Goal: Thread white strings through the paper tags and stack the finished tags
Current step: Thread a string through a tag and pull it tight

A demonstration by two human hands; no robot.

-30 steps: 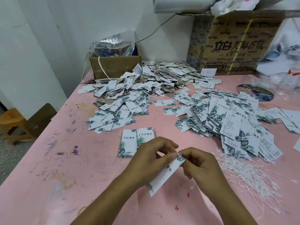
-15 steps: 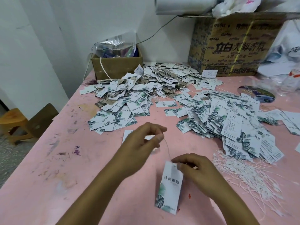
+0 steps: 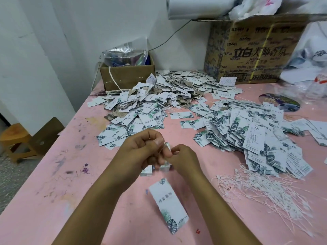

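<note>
My left hand (image 3: 141, 152) and my right hand (image 3: 182, 158) meet above the pink table, both pinching the ends of a thin white string (image 3: 163, 147). A white tag with a green leaf print (image 3: 169, 204) dangles below them, tilted. Under my hands lies a small stack of tags (image 3: 155, 169), mostly hidden. A bundle of loose white strings (image 3: 265, 193) lies to the right of my right arm. A big heap of unthreaded leaf-print tags (image 3: 247, 135) spreads at right.
A second heap of tags with strings (image 3: 159, 96) covers the table's back. A small cardboard box (image 3: 127, 76) stands at the back left, a large printed carton (image 3: 253, 50) at the back right. A wooden stool (image 3: 16, 138) stands off the table's left edge (image 3: 53, 156).
My hands drew apart, pulling the string through the tag, then came together again higher up. The tag went from held between my fingers to hanging below them.
</note>
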